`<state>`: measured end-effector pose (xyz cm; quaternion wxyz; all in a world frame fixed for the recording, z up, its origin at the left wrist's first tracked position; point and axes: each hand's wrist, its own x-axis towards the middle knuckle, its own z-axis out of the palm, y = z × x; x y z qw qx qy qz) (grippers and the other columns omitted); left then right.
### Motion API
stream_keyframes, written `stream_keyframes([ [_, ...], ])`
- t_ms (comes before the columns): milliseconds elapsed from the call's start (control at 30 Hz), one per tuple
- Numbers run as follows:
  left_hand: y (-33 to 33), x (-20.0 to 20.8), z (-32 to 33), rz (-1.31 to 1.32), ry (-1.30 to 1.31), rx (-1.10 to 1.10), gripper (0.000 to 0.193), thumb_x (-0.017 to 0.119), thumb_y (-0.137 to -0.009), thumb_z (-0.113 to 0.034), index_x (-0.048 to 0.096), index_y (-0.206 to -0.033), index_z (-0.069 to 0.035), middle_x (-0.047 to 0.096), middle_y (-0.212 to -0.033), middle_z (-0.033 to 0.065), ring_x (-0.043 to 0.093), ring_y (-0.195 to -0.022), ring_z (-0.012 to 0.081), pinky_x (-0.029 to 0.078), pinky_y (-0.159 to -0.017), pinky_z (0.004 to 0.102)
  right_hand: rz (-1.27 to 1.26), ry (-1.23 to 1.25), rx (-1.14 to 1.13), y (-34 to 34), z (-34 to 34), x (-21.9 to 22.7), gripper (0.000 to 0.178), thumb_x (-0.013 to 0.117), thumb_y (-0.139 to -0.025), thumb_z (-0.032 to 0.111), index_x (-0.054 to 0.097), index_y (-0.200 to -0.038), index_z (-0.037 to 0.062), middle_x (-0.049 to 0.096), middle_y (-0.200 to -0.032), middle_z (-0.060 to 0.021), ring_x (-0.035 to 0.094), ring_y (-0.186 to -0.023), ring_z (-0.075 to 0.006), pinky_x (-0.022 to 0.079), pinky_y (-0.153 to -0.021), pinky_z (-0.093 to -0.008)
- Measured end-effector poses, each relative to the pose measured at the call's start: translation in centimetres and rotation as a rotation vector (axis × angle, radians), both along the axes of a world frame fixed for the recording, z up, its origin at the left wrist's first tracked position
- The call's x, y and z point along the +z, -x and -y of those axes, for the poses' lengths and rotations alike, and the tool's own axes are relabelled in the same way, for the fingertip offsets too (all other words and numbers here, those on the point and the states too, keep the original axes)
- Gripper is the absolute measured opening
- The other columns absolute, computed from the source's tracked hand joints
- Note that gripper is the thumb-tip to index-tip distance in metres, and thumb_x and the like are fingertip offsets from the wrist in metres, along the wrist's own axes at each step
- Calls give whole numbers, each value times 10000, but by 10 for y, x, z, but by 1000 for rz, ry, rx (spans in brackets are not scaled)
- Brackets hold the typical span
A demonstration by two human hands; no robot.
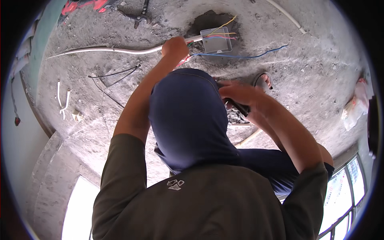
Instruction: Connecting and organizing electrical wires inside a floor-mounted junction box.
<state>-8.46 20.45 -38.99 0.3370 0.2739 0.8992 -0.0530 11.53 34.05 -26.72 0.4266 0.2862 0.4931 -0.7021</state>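
My left hand (176, 48) is closed in a fist over the white conduit (136, 51). From its fingers a blue wire (248, 56) stretches right across the floor, with short red wire showing beside it. Past the fist, the conduit enters a grey junction box (217, 45), where yellow wires (225, 25) and a pink wire (224, 37) stick out. To the right of my raised knee (188, 108), my right hand (240, 93) grips a dark-handled tool (240, 107); its working end is hidden. My knee also blocks the floor between my hands.
The box lies at a dark hole (204, 22) in the rough concrete floor. Black-handled pliers (138, 17) and a red tool (86, 5) lie at the far left. White pipe offcuts (63, 102), loose black cable (116, 78) and a plastic bag (356, 106) are scattered around.
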Motion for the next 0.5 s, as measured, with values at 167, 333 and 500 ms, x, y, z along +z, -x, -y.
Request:
stream_keyframes([
  [167, 2, -2, -6, 22, -36, 23, 278, 539, -830, -284, 674, -931, -63, 657, -935, 196, 631, -915, 366, 504, -795, 449, 135, 18, -284, 56, -37, 19, 173, 551, -762, 142, 587, -845, -5, 550, -685, -74, 534, -558, -136, 442, -458, -270],
  [333, 5, 4, -6, 69, 30, 64, 260, 562, -776, -177, 675, -975, -55, 655, -1006, 173, 631, -959, 340, 517, -799, 425, 1, -528, 698, 112, -31, 10, 190, 479, -774, 106, 615, -833, -13, 582, -681, -153, 581, -550, -222, 476, -455, -348],
  [500, 1, -6, -10, 29, -39, 80, 267, 558, -821, -284, 681, -928, -72, 660, -936, 179, 637, -903, 350, 505, -791, 446, -264, -995, 987, 122, -34, -53, 325, 466, -765, 188, 661, -953, 9, 661, -974, -141, 650, -849, -305, 496, -709, -455],
])
